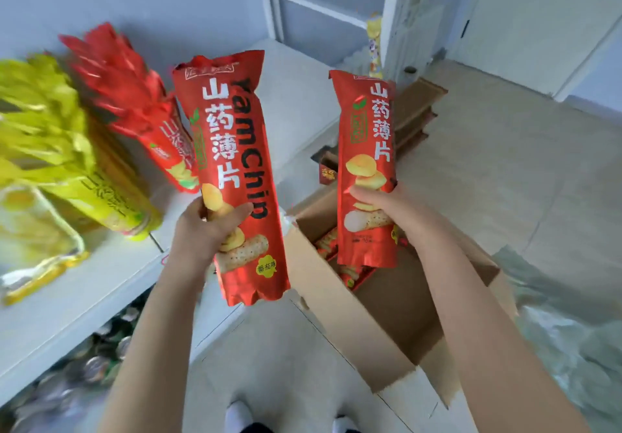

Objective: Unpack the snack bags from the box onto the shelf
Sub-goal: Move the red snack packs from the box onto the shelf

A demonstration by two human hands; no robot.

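Note:
My left hand [205,227] grips a tall red yam chip bag [235,150] by its lower half, upright over the edge of the white shelf [111,281]. My right hand [387,207] holds a second red bag [365,150] upright above the open cardboard box [380,318] on the floor. More red bags [328,244] lie inside the box, mostly hidden by the held bag and my arm. On the shelf stand a row of red bags [134,102] and a row of yellow bags [67,150], blurred.
A clear yellow-trimmed package [30,237] sits at the shelf's near left. Cans [94,362] fill the level under the shelf. Flattened cardboard [417,109] leans by the white frame [393,22] at the back. Crumpled plastic wrap [565,331] lies on the tile floor, right.

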